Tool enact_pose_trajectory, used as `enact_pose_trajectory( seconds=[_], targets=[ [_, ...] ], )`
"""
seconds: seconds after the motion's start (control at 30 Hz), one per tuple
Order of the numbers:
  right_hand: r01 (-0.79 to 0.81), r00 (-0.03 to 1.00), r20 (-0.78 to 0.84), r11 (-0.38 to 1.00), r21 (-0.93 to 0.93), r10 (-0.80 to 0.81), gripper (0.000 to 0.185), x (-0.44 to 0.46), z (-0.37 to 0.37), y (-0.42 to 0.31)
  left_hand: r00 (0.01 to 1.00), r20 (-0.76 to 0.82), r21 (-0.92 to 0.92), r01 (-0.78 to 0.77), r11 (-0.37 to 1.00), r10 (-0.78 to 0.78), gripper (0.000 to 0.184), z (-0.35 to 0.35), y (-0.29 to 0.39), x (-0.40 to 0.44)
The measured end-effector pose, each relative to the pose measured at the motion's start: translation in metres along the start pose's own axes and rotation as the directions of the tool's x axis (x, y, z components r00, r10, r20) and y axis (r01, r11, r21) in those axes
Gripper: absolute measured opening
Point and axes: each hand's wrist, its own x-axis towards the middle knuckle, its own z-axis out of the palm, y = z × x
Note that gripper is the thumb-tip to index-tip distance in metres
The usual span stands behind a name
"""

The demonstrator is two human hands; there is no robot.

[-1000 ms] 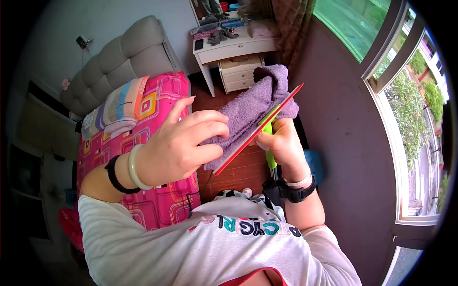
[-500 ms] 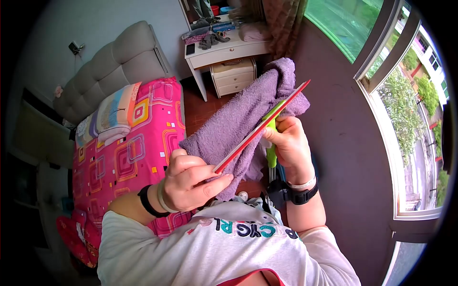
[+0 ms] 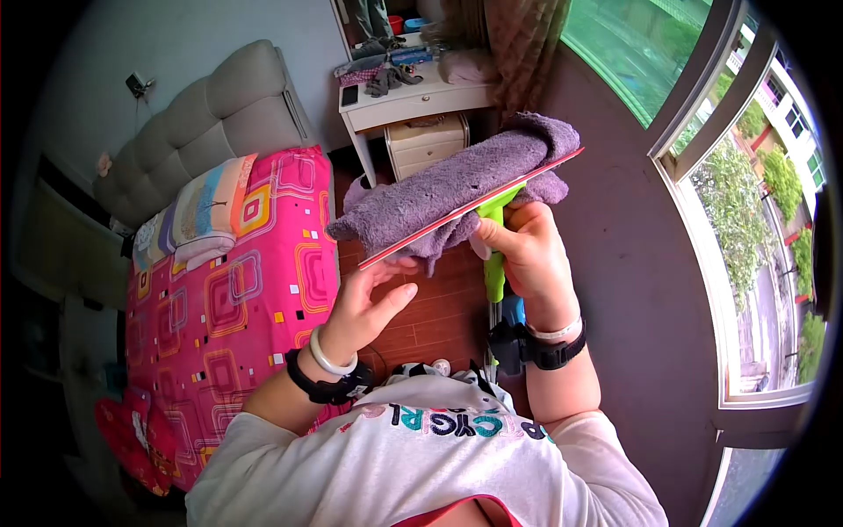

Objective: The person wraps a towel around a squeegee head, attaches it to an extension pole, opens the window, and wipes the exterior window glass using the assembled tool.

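A window squeegee point(image 3: 496, 206) with a lime-green head and a thin red-and-white blade is held tilted in front of my chest, its right end higher. A fuzzy purple cloth point(image 3: 448, 180) lies along the far side of the blade, its ends hanging down. My right hand point(image 3: 527, 255) is closed around the green part and the cloth near it, thumb in front. My left hand point(image 3: 373, 299) is just below the blade's left end, thumb spread away from the fingers. Its fingertips are partly hidden by the cloth, so contact is unclear. A pole runs down from the green handle.
On the left is a bed point(image 3: 263, 290) with a pink patterned cover and folded bedding. A white desk point(image 3: 417, 97) holding gloves, cloths and a phone point(image 3: 349, 95) stands ahead. An open window point(image 3: 694, 167) is on the right beside a dark wall.
My left hand has let go of the blade's lower left end and dropped, its thumb now spread. The squeegee and cloth have turned closer to level, the left end rising.
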Motion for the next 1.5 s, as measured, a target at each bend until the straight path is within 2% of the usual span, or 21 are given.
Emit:
enact_pose_trajectory(
  seconds=[0.03,0.13,0.2,0.3,0.33,0.4,0.5,0.57,0.63,0.67,0.7,0.77,0.8,0.87,0.97,1.03,1.1,1.17,1.23,1.27,1.5],
  targets=[
    [-0.008,1.000,0.015,1.000,-0.001,0.008,0.020,0.000,0.000,0.004,0.984,0.037,-0.325,0.175,0.929,-0.173,0.042,0.007,-0.006,-0.001],
    [-0.023,0.995,0.096,1.000,0.021,0.021,0.024,-0.007,0.007,0.011,0.991,0.092,-0.681,0.135,0.720,-0.099,0.048,0.023,-0.016,0.009],
    [-0.033,0.981,0.192,0.999,-0.031,0.039,0.025,-0.022,-0.007,0.020,0.976,0.152,-0.569,0.217,0.793,-0.158,0.053,0.017,-0.039,0.014],
    [0.005,0.995,-0.094,0.986,0.164,0.011,0.058,-0.055,-0.018,0.030,0.945,0.158,-0.331,-0.223,0.917,0.287,0.060,0.014,-0.075,0.000],
    [-0.152,0.987,-0.011,0.956,0.252,0.159,0.073,-0.062,-0.039,0.038,0.969,0.235,-0.502,0.058,0.863,0.072,0.054,0.005,-0.074,-0.005],
    [-0.198,0.979,-0.003,0.964,0.179,0.202,0.056,-0.080,-0.059,0.042,0.879,0.474,-0.428,0.272,0.862,-0.042,0.039,-0.006,-0.064,0.009],
    [-0.217,0.976,0.021,0.973,0.080,0.216,0.033,-0.084,-0.067,0.039,0.906,0.018,-0.531,0.367,0.764,-0.422,0.041,-0.018,-0.067,0.021],
    [-0.254,0.966,-0.007,0.958,0.136,0.257,0.040,-0.084,-0.061,0.040,0.921,0.119,-0.606,0.363,0.708,-0.370,0.062,-0.012,-0.058,0.034],
    [-0.305,0.935,-0.081,0.901,0.309,0.344,0.074,-0.082,-0.042,0.045,0.988,0.057,-0.400,0.154,0.904,-0.143,0.082,0.006,-0.044,0.054],
    [-0.299,0.951,-0.012,0.928,0.223,0.309,0.058,-0.077,-0.035,0.046,0.996,0.092,-0.324,0.026,0.946,0.004,0.090,0.011,-0.032,0.068],
    [-0.277,0.961,0.058,0.951,0.138,0.272,0.043,-0.071,-0.027,0.046,0.981,0.009,-0.252,-0.186,0.950,0.194,0.074,0.018,-0.036,0.086],
    [-0.200,0.966,0.158,0.979,-0.038,0.203,0.021,-0.065,-0.015,0.043,0.958,0.184,-0.057,-0.213,0.976,0.219,0.043,0.015,-0.020,0.106],
    [-0.151,0.967,0.189,0.980,-0.129,0.173,0.014,-0.064,-0.010,0.041,0.935,0.013,0.067,-0.354,0.933,0.354,0.020,0.023,-0.021,0.108],
    [-0.176,0.956,0.198,0.965,-0.196,0.215,0.017,-0.068,-0.014,0.043,0.943,-0.085,0.215,-0.299,0.930,0.322,0.021,0.018,-0.023,0.108],
    [0.008,0.999,0.049,0.949,-0.315,0.008,0.023,-0.079,-0.020,0.074,0.856,-0.261,0.349,-0.346,0.871,0.445,0.022,0.017,-0.032,0.111],
    [0.008,0.982,0.177,0.930,-0.368,0.062,0.022,-0.069,-0.010,0.056,0.821,-0.361,0.281,-0.356,0.891,0.442,0.024,0.016,-0.039,0.115],
    [0.061,0.990,0.139,0.936,-0.348,-0.013,0.020,-0.068,-0.005,0.058,0.882,-0.377,-0.089,-0.338,0.937,0.283,0.031,0.020,-0.052,0.116],
    [0.040,0.999,0.028,0.960,-0.276,-0.034,0.023,-0.067,0.003,0.062,0.957,-0.288,-0.709,-0.206,0.674,-0.011,0.036,0.029,-0.058,0.110],
    [0.104,0.994,-0.012,0.963,-0.247,-0.110,0.026,-0.064,0.011,0.066,0.984,-0.169,-0.897,-0.129,0.424,-0.058,0.037,0.046,-0.054,0.100],
    [0.191,0.981,0.024,0.943,-0.271,-0.192,0.027,-0.062,0.013,0.068,0.992,-0.103,-0.957,-0.080,0.280,-0.069,0.038,0.050,-0.053,0.099],
    [0.258,0.965,0.153,0.883,-0.392,-0.214,0.014,-0.058,0.005,0.053,0.998,0.032,-0.629,-0.025,0.777,0.058,0.040,0.011,-0.069,0.133]
  ],
)
